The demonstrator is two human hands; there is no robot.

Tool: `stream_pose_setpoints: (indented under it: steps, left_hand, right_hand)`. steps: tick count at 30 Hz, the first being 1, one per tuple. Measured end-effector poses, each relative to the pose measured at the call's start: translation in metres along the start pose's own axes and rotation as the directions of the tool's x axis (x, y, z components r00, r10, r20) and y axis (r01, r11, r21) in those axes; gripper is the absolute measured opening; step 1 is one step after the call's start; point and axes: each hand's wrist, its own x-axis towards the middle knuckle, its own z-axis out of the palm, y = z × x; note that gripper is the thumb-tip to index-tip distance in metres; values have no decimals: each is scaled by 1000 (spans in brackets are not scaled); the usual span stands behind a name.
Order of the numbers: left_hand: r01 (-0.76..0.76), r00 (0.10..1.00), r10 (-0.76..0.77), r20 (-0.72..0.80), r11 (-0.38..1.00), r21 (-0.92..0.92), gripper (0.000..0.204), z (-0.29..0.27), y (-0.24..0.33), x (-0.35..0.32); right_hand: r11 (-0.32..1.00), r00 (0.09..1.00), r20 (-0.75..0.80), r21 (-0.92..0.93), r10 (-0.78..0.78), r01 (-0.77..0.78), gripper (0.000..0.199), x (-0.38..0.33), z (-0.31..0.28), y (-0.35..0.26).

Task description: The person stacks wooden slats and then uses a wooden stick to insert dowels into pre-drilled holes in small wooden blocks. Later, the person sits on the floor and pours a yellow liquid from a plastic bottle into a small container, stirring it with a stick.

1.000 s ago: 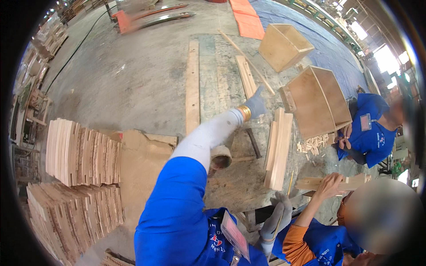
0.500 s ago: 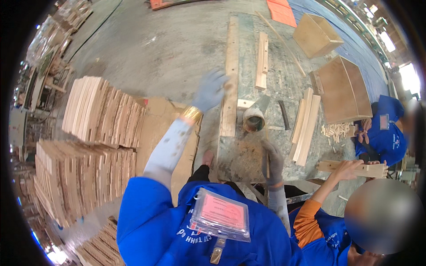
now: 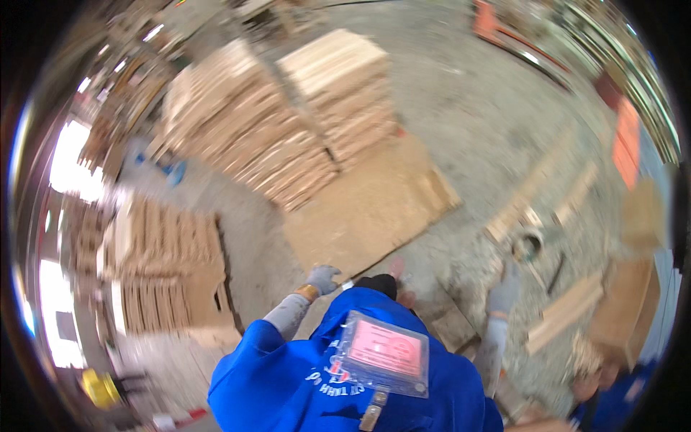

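Since the left hand (image 3: pixel 322 279) stands well apart from the right hand (image 3: pixel 504 289), I list each singly, near to far. Right: grey-gloved, blurred, grip I cannot tell. Left: grey-gloved, fingers loosely parted, seemingly holding nothing. Just beyond left: flat brown cardboard sheet (image 3: pixel 367 209), contact unclear. Farther: stacked pale wooden boards (image 3: pixel 337 83). Step, judged: between holds; grasping the sheet would call for closing fingers on its near edge.
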Motion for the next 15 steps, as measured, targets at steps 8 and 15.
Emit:
stream_pose_setpoints:
  steps: [8, 15]
  left_hand:
    - [385, 908, -417, 32, 805, -452, 51, 36, -32, -59]
    - [277, 891, -413, -189, 823, -495, 49, 19, -46, -63]
  right_hand:
    - [996, 972, -227, -77, -54, 38, 38, -1, -38, -28]
    - [917, 916, -241, 164, -321, 365, 37, 50, -33, -134]
